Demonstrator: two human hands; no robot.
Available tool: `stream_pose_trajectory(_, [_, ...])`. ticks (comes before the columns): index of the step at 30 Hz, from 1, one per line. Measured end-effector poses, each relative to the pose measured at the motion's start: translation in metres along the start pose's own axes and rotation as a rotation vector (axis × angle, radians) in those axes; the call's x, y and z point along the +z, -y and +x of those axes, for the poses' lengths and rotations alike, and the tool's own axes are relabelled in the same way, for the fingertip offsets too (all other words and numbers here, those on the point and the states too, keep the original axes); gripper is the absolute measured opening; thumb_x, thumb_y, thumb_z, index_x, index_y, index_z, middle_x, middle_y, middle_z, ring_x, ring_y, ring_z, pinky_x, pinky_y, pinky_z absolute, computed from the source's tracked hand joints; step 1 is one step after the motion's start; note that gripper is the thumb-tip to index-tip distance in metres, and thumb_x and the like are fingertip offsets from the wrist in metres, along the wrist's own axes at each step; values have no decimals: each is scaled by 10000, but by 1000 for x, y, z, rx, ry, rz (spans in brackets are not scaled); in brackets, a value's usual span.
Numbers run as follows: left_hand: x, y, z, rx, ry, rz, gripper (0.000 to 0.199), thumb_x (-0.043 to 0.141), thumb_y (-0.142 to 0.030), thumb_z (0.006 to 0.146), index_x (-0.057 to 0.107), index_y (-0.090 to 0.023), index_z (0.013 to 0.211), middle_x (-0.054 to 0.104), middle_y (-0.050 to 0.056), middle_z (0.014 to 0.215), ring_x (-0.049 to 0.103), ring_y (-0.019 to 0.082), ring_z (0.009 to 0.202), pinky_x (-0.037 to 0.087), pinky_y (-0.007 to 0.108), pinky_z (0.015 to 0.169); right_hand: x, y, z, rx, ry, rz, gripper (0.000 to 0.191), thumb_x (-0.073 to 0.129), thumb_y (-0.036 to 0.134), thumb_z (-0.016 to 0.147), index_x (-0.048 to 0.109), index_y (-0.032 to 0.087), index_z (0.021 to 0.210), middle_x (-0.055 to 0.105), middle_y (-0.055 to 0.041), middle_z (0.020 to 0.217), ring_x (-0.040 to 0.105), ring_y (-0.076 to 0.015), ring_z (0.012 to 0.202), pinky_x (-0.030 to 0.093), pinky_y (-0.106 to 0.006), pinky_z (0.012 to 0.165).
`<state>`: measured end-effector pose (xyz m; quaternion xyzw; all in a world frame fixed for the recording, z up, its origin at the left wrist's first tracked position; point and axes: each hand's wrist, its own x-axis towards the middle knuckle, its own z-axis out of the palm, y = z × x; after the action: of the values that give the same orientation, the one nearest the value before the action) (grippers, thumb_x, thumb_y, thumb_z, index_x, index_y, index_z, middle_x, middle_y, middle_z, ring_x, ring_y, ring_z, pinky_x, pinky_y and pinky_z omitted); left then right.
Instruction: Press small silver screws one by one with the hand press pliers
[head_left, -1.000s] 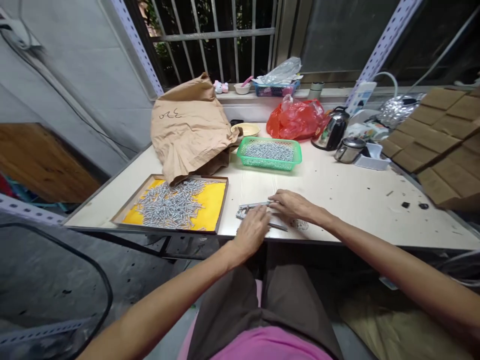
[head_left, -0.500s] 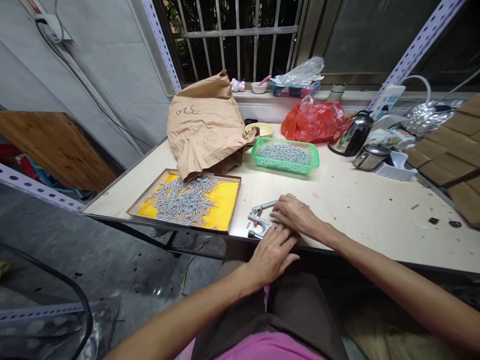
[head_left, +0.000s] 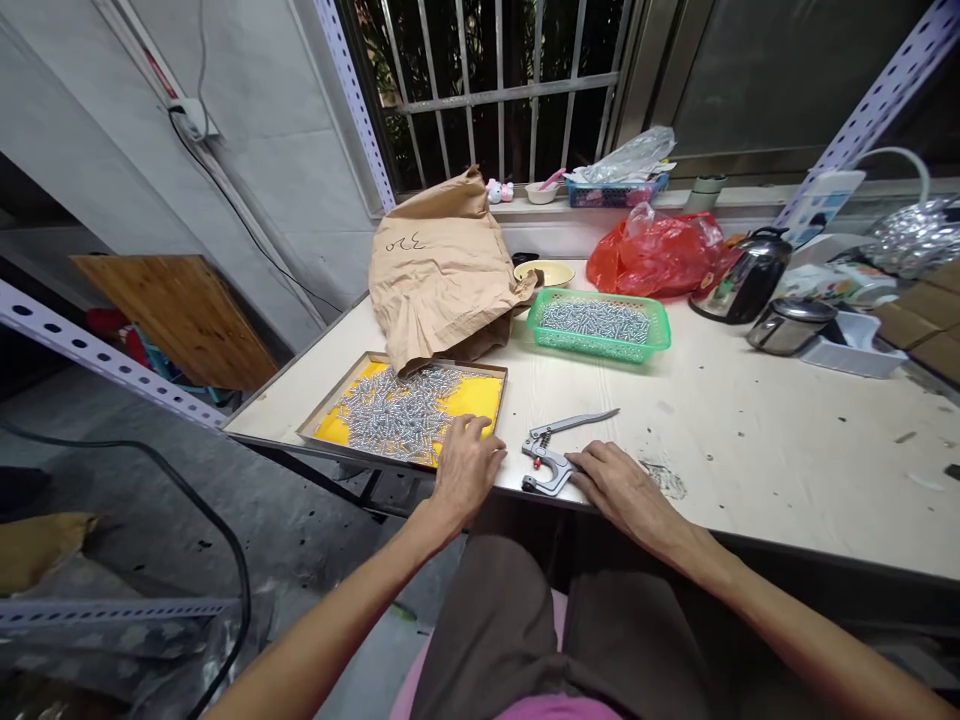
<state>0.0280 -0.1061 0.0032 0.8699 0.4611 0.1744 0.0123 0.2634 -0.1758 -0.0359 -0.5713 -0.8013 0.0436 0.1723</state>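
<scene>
My left hand (head_left: 466, 468) reaches over the near right part of a shallow tray (head_left: 499, 385) with a yellow lining. Its fingers are slightly bent and apart, their tips near a heap of small silver metal pins (head_left: 394, 415); I make out nothing in them. My right hand (head_left: 626, 495) is closed over the lower handle of grey metal pliers (head_left: 555, 472), which lie at the table's front edge. These pliers have a C-shaped jaw, a spring and a red bit; their upper handle is spread apart and free. The lower handle is hidden beneath the hand.
Behind the pliers stands a green basket (head_left: 600, 345) of similar pins. A brown paper bag (head_left: 442, 265) overlaps the tray's back edge. A red plastic bag (head_left: 652, 255), a kettle (head_left: 742, 280) and a steel pot (head_left: 787, 325) are at the back right.
My left hand has moved left from the pliers to the tray. My right hand has drawn back from the upper handle to the lower one, so more of the pliers shows.
</scene>
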Motion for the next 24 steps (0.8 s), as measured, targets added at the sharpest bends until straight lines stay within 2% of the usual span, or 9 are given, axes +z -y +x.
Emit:
stream_pose_trajectory(4, [9,-9,-1,34,51,140,142,566,-207,835,704,-190,864,513,98,1291,361,324,1268,330,531,1028,2,1,-5,11,-34,-2,314,378,286,941,545,215,1197,566,-97,978,521,-219,868,442,-352,734])
stream_pose_trajectory(9, [11,-15,12,9,107,279,227,486,-105,837,701,-157,784,555,141,1214,400,328,1262,344,517,1021,10,8,-9,77,-120,-5,307,361,256,946,565,206,1172,568,-98,982,524,-225,900,446,-361,769])
stream_pose_trajectory(12, [9,-17,18,27,97,349,277,442,-68,837,703,-160,823,530,138,1267,371,329,1295,317,527,1039,13,10,-11,105,-174,35,313,352,257,953,566,203,1175,570,-99,988,525,-226,915,444,-369,805])
stream_pose_trajectory(16, [8,-16,24,67,120,390,274,444,-70,827,703,-151,862,493,133,1333,319,356,1329,309,536,1035,14,9,-12,121,-203,92,304,361,255,952,572,215,1167,577,-92,977,524,-223,907,448,-372,820])
stream_pose_trajectory(24, [3,-13,43,93,203,388,275,453,-74,816,719,-146,825,502,135,1335,325,353,1328,310,530,1030,13,10,-12,129,-240,107,295,370,251,954,597,197,1134,588,-90,958,531,-208,896,458,-354,821])
